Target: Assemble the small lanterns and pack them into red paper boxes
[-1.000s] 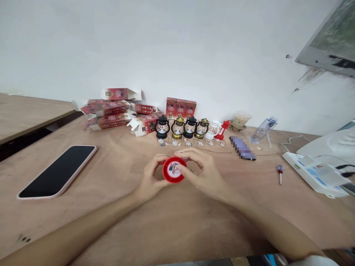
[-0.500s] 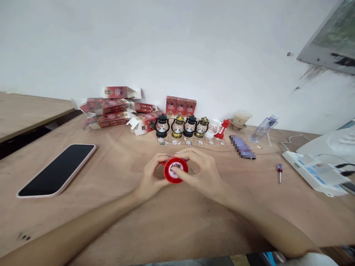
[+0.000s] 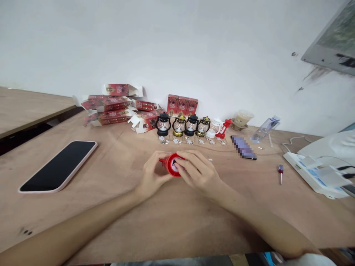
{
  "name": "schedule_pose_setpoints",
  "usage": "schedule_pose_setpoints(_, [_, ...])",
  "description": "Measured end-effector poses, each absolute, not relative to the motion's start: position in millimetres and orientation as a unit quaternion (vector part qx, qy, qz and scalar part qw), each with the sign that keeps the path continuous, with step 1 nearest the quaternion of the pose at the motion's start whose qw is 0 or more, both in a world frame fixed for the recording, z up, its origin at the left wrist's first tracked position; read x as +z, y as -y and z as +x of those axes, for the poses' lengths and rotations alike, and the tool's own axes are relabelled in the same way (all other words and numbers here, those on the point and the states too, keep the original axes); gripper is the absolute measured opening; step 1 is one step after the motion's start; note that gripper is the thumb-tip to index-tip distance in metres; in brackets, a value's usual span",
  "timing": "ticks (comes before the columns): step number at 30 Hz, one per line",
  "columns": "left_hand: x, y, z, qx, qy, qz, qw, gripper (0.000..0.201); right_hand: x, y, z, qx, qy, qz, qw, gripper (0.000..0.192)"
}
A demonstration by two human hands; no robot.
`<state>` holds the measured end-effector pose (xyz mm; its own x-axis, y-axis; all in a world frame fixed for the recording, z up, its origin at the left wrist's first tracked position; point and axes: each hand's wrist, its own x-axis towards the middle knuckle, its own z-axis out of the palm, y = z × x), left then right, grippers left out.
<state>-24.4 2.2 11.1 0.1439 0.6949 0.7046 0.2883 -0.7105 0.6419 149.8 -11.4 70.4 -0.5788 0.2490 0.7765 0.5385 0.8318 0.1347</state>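
Red lantern (image 3: pixel 172 164) held above wooden table (image 3: pixel 172 218).

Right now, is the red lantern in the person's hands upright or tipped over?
Tipped: the red lantern lies sideways, its round base facing the camera, between left hand and right hand.

A plywood table (image 3: pixel 166 221) carries a phone (image 3: pixel 58 166) left of the lantern row (image 3: pixel 183 125), a screwdriver (image 3: pixel 280 172) right.
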Motion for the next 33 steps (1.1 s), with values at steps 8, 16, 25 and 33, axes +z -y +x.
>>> schedule_pose_setpoints(8, [9, -3, -24, 0.544, -0.375, 0.737, 0.139, 0.030, 63, 4, 146, -0.094, 0.841, -0.280, 0.453, 0.017])
schedule_pose_setpoints(16, [13, -3, -24, 0.543, -0.404, 0.721, 0.149, 0.028, 59, -5, 148, 0.044, 0.808, -0.316, 0.496, 0.010])
schedule_pose_setpoints(25, [16, -2, -23, 0.541, -0.405, 0.717, 0.173, 0.031, 62, -7, 149, 0.081, 0.807, -0.332, 0.481, 0.008])
schedule_pose_setpoints(33, [19, 1, -23, 0.534, -0.401, 0.718, 0.197, 0.032, 71, -9, 153, 0.109, 0.827, -0.339, 0.434, 0.010])
